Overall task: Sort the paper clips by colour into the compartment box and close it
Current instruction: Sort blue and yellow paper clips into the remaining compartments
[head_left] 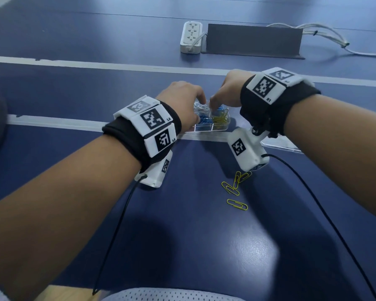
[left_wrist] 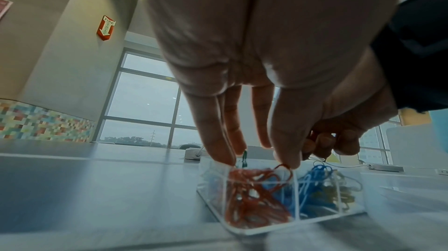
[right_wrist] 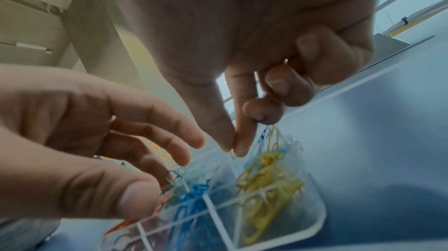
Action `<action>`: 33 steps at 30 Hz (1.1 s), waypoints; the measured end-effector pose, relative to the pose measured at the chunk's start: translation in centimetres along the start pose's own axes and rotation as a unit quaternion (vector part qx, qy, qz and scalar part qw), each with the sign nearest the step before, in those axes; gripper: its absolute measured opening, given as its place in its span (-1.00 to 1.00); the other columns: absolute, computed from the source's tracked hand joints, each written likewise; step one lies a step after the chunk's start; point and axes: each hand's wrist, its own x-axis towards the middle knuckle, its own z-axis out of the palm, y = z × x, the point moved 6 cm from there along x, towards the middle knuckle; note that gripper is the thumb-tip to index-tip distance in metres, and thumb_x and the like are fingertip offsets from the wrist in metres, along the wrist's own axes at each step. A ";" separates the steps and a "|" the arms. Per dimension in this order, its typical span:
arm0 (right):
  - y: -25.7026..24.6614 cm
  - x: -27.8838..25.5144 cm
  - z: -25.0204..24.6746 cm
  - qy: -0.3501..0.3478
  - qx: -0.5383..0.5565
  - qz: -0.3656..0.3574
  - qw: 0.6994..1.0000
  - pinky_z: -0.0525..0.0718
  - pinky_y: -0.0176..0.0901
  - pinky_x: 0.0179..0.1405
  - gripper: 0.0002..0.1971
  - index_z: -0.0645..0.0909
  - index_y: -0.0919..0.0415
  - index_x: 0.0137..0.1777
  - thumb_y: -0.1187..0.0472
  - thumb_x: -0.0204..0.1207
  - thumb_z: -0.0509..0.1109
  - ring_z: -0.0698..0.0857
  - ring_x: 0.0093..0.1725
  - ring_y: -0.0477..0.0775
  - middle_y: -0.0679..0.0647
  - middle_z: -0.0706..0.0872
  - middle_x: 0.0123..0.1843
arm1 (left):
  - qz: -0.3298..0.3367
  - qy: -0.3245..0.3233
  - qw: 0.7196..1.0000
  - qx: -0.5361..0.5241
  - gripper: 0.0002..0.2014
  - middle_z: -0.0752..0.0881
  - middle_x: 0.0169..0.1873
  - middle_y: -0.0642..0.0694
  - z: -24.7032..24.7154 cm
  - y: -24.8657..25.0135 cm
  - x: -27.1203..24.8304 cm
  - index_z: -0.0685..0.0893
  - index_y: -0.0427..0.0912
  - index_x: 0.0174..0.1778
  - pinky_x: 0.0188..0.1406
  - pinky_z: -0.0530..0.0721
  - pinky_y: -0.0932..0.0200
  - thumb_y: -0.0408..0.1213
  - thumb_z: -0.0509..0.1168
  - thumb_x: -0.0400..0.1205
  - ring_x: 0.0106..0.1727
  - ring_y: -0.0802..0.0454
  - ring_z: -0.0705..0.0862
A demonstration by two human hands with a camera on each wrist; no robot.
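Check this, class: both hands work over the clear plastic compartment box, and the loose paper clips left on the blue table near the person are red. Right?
Not quite. The loose paper clips on the blue table are yellow, not red, as the head view shows. The rest holds: the left hand and right hand work over the clear plastic compartment box.

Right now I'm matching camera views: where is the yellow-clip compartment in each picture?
Head: yellow-clip compartment at centre, the box's near right, under the right hand.
Left wrist: far right end of the box.
Right wrist: lower centre-right.
Shared landmark: the blue clips beside it.
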 end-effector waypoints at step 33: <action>3.4 -11.9 5.1 -0.028 -0.090 -0.369 0.925 0.36 -0.28 -0.17 -0.81 0.79 0.02 0.03 0.07 0.48 0.41 0.71 0.02 0.14 0.07 0.81 -0.02 | 0.194 -0.200 0.942 0.188 -0.61 0.30 -0.50 0.04 5.3 8.9 -8.5 0.64 -0.09 -0.16 -0.34 0.40 0.10 0.17 0.43 0.38 -0.38 -0.05 0.40</action>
